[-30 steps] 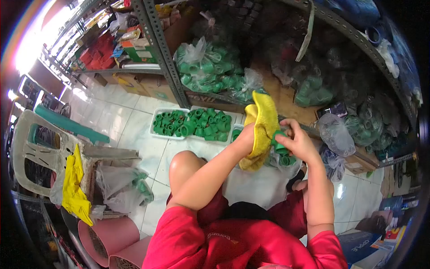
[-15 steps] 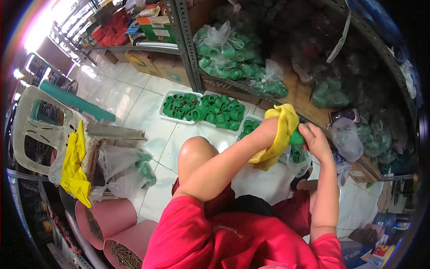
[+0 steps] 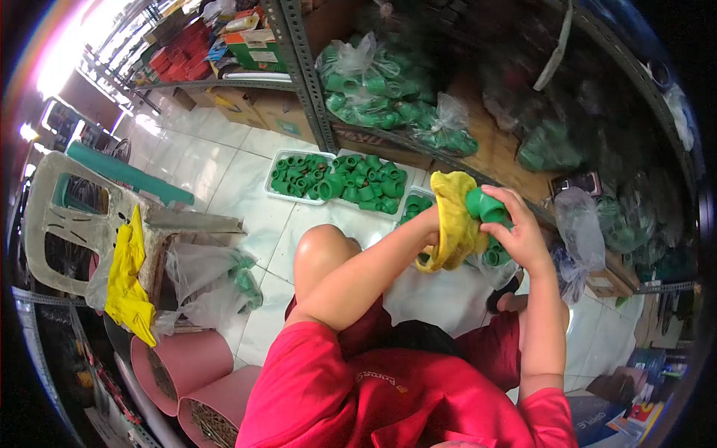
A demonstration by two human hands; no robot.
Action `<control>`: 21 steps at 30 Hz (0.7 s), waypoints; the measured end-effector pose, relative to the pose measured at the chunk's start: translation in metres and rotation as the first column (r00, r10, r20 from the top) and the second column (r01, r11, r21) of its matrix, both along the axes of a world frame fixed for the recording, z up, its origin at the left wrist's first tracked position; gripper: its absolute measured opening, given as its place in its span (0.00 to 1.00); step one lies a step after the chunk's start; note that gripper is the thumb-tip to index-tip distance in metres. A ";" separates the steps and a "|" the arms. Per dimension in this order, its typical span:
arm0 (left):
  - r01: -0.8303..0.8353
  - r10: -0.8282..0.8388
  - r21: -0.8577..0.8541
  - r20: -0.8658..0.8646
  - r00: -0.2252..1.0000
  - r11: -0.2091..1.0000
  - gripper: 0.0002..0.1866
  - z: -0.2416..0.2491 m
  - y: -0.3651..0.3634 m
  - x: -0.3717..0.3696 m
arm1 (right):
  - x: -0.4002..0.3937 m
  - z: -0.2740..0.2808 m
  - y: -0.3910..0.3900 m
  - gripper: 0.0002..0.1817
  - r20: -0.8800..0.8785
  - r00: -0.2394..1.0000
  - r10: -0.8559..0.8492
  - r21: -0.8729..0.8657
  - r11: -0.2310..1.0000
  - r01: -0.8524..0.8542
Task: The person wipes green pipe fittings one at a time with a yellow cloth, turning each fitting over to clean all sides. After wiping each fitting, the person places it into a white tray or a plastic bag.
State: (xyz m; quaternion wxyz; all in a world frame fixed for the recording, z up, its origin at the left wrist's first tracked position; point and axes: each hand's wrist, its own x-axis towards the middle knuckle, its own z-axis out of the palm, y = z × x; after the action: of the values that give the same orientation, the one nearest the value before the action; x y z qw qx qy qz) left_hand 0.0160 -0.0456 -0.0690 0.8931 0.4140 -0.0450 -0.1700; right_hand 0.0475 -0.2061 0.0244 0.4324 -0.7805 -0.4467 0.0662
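Observation:
My right hand grips a green plastic pipe fitting, thumb and fingers round its open end. My left hand is wrapped in a yellow cloth, which hides most of its fingers; the cloth meets the near side of the fitting. Below the hands, a clear plastic bag holds more green fittings. Just beyond the left hand, a white tray of green fittings is partly covered by the cloth and arm.
Two more white trays of green fittings stand on the tiled floor. Bagged fittings fill the metal shelf ahead. At left are a plastic chair with a yellow cloth, and pink containers of screws.
The green fitting has turned and come up out of the cloth, so its open end shows. My right hand has shifted slightly up and left, and the cloth has moved a little left.

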 end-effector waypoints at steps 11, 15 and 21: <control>-0.049 0.049 -0.012 0.006 0.999 0.999 0.14 0.014 0.016 0.007 | 0.014 -0.006 -0.014 0.33 -0.610 0.792 -0.028 0.073 0.993 0.092; -0.194 0.153 0.335 0.143 0.978 0.922 0.17 0.032 0.020 0.000 | 0.009 -0.001 -0.010 0.29 -0.467 0.884 0.011 0.110 0.993 0.046; 0.096 -0.122 0.249 0.089 0.989 0.964 0.12 -0.010 0.022 0.014 | 0.011 0.000 0.000 0.31 0.262 0.964 -0.039 0.046 0.999 0.028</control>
State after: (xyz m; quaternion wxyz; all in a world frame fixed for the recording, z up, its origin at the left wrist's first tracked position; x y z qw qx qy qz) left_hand 0.0303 -0.0235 -0.0790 0.8212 0.5258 -0.0927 -0.2014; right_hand 0.0589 -0.2063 0.0239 0.3866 -0.7807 -0.4879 -0.0545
